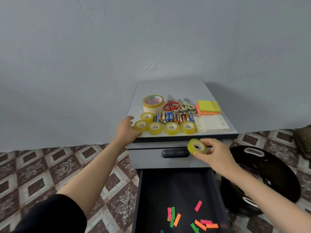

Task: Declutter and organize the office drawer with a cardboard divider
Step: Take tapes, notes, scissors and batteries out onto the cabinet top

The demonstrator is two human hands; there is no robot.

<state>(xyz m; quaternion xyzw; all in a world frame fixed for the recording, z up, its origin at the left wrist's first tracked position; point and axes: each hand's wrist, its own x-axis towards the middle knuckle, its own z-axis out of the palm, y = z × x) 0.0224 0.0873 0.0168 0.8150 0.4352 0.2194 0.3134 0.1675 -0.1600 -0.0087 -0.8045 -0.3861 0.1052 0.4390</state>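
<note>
The batteries [174, 117] lie side by side in a row in the middle of the desk [168, 88], and everything else is grouped by kind around them, which reads as sorting before anything goes back.

Behind the batteries stand a wide tape roll [153, 103], red scissors [171, 105], white scissors [186, 107] and bright sticky notes [208, 107]. A white pad [212, 123] lies to their right. In front of them and to their left sit the small yellow rolls [171, 128], flat on their sides so they cannot roll off.

The left hand [127, 128] touches the end roll [141, 125], the one farthest left of the batteries, probably to steady or line it up. I cannot tell whether its fingers curl round the roll.

The right hand [217, 153] pinches another tape roll [196, 146] between thumb and fingers, held in the air in front of the batteries and below the desk edge. I judge that it is heading for the yellow row.

The open drawer [139, 199] is pulled out below and nearer than the batteries, under a closed drawer [175, 153]. It holds only scattered coloured strips [198, 206], so emptying looks nearly done. No cardboard divider shows.

A black bin [269, 165] stands to the right of and below the batteries, handy for rubbish.
</note>
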